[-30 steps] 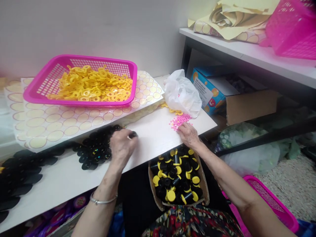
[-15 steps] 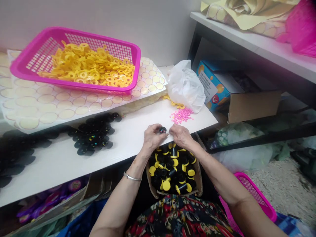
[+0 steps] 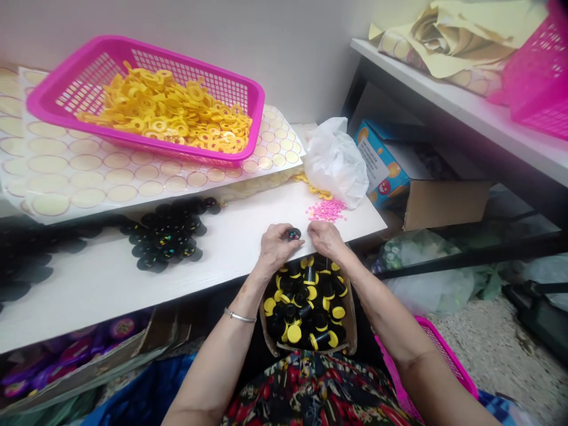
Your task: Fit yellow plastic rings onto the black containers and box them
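My left hand (image 3: 278, 244) is closed around a small black plastic cup (image 3: 293, 234), its open top facing up with small coloured bits inside. Just to the right, my right hand (image 3: 325, 238) has its fingertips pinched together at the white table; whatever they hold, if anything, is hidden. Beyond the right fingers lies a scatter of small pink pieces (image 3: 327, 210). Below both hands, a cardboard box (image 3: 352, 331) holds many black containers with yellow caps (image 3: 294, 333). More black cups (image 3: 166, 231) stand grouped on the table to the left.
A pink basket (image 3: 258, 127) of yellow ring-shaped pieces (image 3: 177, 112) rests on sheets of round stickers (image 3: 119, 194). A white plastic bag (image 3: 336, 160) sits at the table's back right. Beside it are a blue carton (image 3: 381, 163) and a shelf (image 3: 444, 86). Another pink basket (image 3: 448, 349) is low right.
The camera view has shifted slightly. My left hand still holds the black cup, and my right hand has moved only a little, staying pinched near the pink pieces.
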Motion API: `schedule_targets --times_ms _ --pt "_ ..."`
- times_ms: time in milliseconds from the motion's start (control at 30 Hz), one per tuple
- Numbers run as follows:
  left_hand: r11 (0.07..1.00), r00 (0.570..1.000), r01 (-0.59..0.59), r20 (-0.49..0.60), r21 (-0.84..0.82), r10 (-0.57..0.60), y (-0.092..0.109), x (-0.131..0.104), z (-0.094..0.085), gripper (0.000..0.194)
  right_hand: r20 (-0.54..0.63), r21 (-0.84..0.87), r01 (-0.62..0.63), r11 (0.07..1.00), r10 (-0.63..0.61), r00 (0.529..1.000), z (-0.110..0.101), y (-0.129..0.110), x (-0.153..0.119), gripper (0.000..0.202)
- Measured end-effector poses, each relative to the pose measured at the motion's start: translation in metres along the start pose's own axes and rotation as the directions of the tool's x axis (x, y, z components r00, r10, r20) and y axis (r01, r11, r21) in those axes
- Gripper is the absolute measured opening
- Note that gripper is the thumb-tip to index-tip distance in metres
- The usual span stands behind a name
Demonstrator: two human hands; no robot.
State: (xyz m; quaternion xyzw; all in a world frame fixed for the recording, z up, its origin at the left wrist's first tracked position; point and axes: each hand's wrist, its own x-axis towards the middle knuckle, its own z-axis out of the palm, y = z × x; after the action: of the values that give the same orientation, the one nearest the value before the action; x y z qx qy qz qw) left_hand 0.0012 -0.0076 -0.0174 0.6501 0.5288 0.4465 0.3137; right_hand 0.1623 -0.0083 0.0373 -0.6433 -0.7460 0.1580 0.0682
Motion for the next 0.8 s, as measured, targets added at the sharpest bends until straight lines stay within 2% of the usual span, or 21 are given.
schedule_targets --times_ms 167,433,567,667,800 --pt "1.0 1.0 0.004 -0.003 -0.008 -0.004 -0.001 0.0 0.001 0.033 0.013 -0.041 -0.063 0.997 0.063 0.998 -0.001 0.002 0.003 0.024" --pt "1.0 1.0 -0.004 0.013 -0.006 0.004 0.002 0.0 -0.001 0.031 -0.104 -0.001 -0.25 0.968 0.249 0.963 0.003 0.0 0.001 0.027" --pt "1.0 1.0 -0.016 0.01 -0.01 0.016 0.002 -0.001 -0.001 0.03 -0.038 -0.064 -0.231 0.971 0.229 0.973 -0.004 0.0 0.0 0.028" --pt "1.0 1.0 -0.02 0.013 -0.008 0.02 0.001 -0.001 0.0 0.03 0.027 -0.02 -0.167 0.986 0.167 0.986 -0.008 0.002 0.001 0.025" --pt "1.0 1.0 -0.019 0.009 0.006 0.018 0.0 0.0 0.0 0.031 -0.034 0.119 -0.185 0.976 0.19 0.981 -0.001 0.009 0.003 0.019"
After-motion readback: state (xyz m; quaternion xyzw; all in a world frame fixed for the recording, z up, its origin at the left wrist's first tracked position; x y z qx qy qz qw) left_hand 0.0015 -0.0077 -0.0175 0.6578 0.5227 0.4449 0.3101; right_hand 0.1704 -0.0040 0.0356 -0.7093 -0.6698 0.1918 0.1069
